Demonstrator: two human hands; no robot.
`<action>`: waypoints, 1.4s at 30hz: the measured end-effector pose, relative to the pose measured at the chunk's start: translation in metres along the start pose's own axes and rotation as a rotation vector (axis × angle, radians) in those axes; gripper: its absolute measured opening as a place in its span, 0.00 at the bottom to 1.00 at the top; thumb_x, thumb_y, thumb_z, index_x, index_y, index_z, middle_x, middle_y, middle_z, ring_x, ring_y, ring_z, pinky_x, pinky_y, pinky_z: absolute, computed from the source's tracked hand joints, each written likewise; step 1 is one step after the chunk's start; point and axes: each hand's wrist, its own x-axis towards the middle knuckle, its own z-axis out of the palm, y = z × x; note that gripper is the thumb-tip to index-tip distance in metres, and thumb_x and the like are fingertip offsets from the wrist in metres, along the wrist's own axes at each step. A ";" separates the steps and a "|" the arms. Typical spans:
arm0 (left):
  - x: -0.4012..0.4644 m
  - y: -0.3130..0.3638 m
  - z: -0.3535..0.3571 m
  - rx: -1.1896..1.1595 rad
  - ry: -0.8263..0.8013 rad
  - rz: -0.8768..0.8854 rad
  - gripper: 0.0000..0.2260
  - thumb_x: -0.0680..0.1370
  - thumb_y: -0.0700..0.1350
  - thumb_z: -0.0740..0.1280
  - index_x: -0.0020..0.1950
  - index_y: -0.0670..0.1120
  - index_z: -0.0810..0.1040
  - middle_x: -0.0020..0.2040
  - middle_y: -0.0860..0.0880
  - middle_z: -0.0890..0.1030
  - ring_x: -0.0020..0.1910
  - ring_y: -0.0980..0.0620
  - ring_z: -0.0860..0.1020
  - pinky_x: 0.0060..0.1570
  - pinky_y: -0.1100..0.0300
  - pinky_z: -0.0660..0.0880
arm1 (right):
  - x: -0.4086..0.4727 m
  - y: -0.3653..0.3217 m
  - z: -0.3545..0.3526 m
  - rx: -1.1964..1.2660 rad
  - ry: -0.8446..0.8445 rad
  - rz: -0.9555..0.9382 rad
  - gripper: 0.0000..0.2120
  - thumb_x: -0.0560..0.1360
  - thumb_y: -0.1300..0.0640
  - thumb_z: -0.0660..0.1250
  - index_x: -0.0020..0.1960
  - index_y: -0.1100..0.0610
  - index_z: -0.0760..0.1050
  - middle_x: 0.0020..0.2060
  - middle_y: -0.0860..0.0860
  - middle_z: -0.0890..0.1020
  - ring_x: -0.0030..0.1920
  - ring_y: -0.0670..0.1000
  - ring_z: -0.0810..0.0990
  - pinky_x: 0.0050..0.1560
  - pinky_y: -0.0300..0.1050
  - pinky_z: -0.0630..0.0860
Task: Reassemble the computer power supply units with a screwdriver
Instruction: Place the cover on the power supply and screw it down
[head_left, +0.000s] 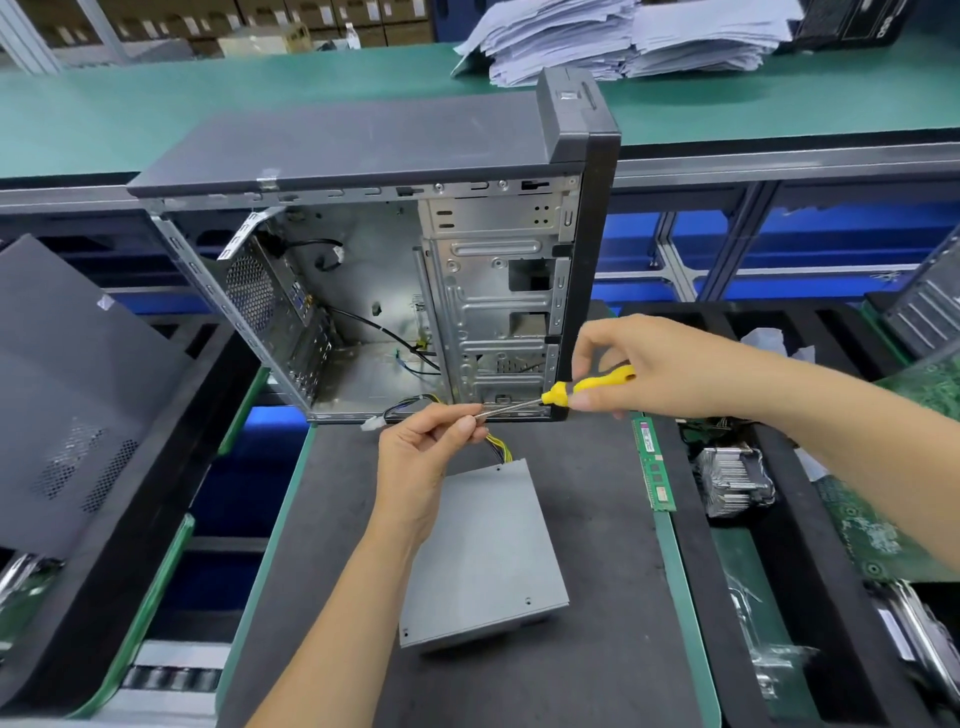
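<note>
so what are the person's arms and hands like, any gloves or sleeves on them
No gloves: both the left hand and right hand are bare. No sleeves show either; both forearms are uncovered up to the frame edge. No watch, rings or wristbands are visible.

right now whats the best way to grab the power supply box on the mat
Take the power supply by its two long side walls, coming from above. It lies flat, broad face up, with its cable bundle leaving the far end, so a grip there would likely foul the wires.
</note>
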 end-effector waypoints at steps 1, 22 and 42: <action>0.000 0.000 0.000 -0.007 -0.001 0.002 0.07 0.72 0.40 0.70 0.48 0.44 0.86 0.44 0.42 0.85 0.41 0.49 0.83 0.48 0.61 0.78 | 0.002 -0.001 0.000 0.003 0.025 -0.013 0.11 0.72 0.43 0.69 0.43 0.50 0.74 0.30 0.44 0.82 0.26 0.39 0.72 0.30 0.33 0.67; 0.006 -0.009 -0.018 0.318 -0.215 -0.110 0.21 0.68 0.40 0.78 0.60 0.48 0.80 0.56 0.49 0.84 0.59 0.53 0.80 0.61 0.61 0.74 | 0.017 -0.005 -0.005 -0.162 0.095 -0.006 0.15 0.73 0.41 0.66 0.34 0.50 0.78 0.25 0.44 0.80 0.25 0.36 0.72 0.27 0.27 0.67; 0.002 -0.022 -0.013 0.883 -0.308 -0.154 0.12 0.70 0.46 0.78 0.53 0.50 0.85 0.50 0.56 0.82 0.53 0.54 0.79 0.59 0.51 0.74 | 0.048 -0.015 0.030 -0.557 -0.058 -0.061 0.17 0.73 0.41 0.68 0.33 0.49 0.68 0.34 0.49 0.74 0.38 0.55 0.77 0.35 0.45 0.70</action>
